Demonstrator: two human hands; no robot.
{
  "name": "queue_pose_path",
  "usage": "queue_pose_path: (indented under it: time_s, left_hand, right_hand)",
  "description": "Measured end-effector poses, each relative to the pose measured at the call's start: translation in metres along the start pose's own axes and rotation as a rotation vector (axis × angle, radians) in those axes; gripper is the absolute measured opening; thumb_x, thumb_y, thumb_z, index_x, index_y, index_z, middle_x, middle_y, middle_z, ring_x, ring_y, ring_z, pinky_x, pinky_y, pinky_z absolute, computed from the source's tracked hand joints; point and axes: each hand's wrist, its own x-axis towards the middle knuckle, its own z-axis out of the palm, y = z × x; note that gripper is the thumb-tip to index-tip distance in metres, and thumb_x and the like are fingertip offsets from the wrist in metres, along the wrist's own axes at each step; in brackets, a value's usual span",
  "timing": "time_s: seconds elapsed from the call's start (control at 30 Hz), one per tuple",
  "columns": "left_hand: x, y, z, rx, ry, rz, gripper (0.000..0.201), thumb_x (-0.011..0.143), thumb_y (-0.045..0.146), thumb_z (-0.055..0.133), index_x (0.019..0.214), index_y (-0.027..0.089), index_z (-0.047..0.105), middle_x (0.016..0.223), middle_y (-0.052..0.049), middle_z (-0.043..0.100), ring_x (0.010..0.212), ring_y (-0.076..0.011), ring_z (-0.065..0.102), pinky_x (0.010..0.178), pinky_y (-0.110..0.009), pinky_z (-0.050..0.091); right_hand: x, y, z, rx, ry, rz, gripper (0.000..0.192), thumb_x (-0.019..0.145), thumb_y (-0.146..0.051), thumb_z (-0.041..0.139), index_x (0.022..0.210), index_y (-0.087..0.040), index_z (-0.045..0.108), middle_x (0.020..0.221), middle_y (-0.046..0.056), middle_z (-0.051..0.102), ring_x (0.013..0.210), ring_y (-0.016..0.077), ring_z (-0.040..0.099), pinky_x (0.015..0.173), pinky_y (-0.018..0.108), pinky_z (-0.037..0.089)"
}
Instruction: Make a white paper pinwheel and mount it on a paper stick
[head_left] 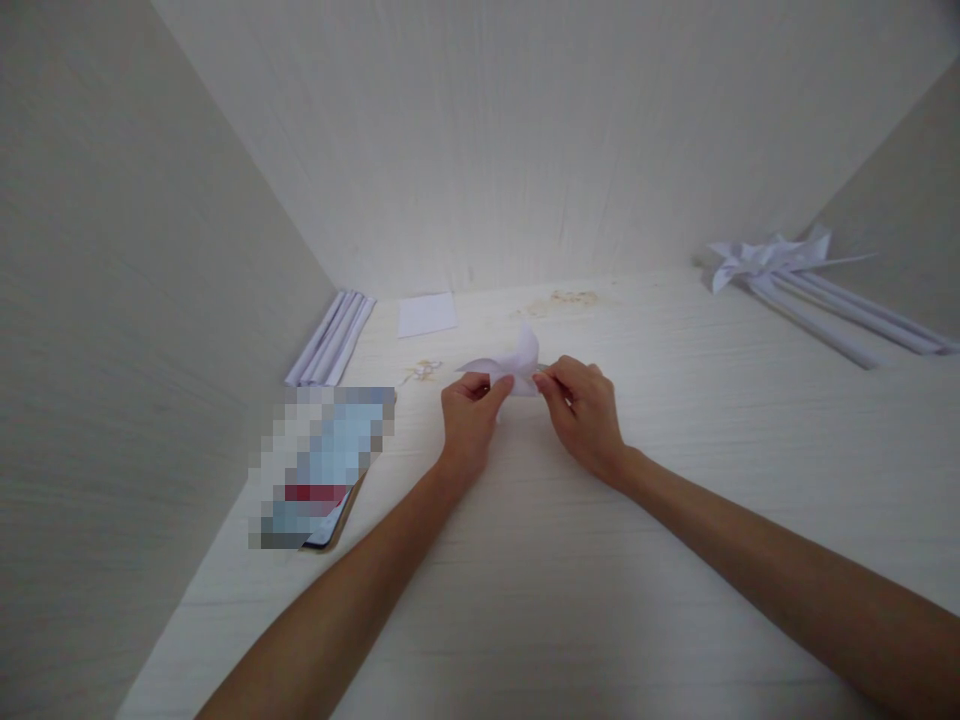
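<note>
A white paper pinwheel (517, 368) with curled blades is held just above the table in the middle of the view. My left hand (472, 410) is closed on its lower left part, with the thumb pressed on the paper. At the pinwheel's right edge, the thumb and fingers of my right hand (581, 410) are pinched together. A thin, small thing seems to show at those fingertips, too small to name. Between the two hands the paper's lower edge shows; the fingers behind it are hidden.
Rolled white paper sticks (330, 340) lie at the left wall, beside a white paper square (427, 315). Nearer is a phone (330, 470), its screen blurred. Finished paper pinwheels on sticks (772, 260) lie far right. Small thin pieces (574, 297) lie near the back wall.
</note>
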Motion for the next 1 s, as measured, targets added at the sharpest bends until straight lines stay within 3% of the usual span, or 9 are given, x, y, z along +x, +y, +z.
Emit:
queue_pose_path:
  time_s: [0.5,0.63,0.77,0.87,1.0]
  left_hand:
    - [-0.002,0.001,0.000,0.086,-0.008,0.019,0.009,0.055,0.021,0.063,0.052,0.014,0.059,0.050,0.004,0.053,0.049,-0.0075,0.045,0.051,-0.023,0.035]
    - [-0.001,0.000,-0.002,0.193,-0.021,0.117,0.010,0.058,0.021,0.061,0.051,0.015,0.059,0.051,0.004,0.052,0.051,-0.0080,0.045,0.052,-0.023,0.036]
    - [-0.002,0.002,-0.004,0.305,-0.090,0.302,0.011,0.063,0.016,0.057,0.053,0.016,0.060,0.059,0.002,0.053,0.060,-0.0095,0.049,0.058,-0.024,0.039]
    - [-0.004,0.006,-0.004,0.385,-0.088,0.383,0.012,0.064,0.014,0.056,0.054,0.016,0.061,0.060,0.002,0.053,0.062,-0.0099,0.050,0.061,-0.024,0.039]
    - [-0.006,0.010,-0.004,0.457,-0.061,0.428,0.013,0.065,0.014,0.056,0.053,0.016,0.060,0.060,0.002,0.051,0.061,-0.0099,0.049,0.060,-0.024,0.039]
  right_hand:
    - [0.000,0.003,0.003,-0.084,-0.035,0.037,0.029,0.084,-0.027,0.041,0.057,-0.017,0.047,0.054,-0.001,0.051,0.049,0.0104,0.039,0.054,0.025,0.023]
    - [0.000,0.005,0.000,-0.150,-0.076,-0.034,0.030,0.085,-0.027,0.038,0.060,-0.016,0.050,0.059,0.001,0.055,0.052,0.0116,0.042,0.056,0.026,0.024]
    - [0.000,0.005,-0.004,-0.194,-0.147,-0.109,0.029,0.085,-0.025,0.037,0.063,-0.015,0.053,0.063,0.004,0.059,0.054,0.0126,0.045,0.058,0.028,0.024]
    - [0.001,-0.001,-0.002,-0.105,-0.184,-0.005,0.029,0.083,-0.024,0.038,0.059,-0.016,0.052,0.058,0.003,0.057,0.051,0.0117,0.042,0.054,0.026,0.025]
    - [0.005,-0.011,0.002,0.173,-0.238,0.298,0.031,0.079,-0.023,0.040,0.048,-0.017,0.044,0.045,-0.002,0.045,0.044,0.0097,0.037,0.047,0.023,0.025]
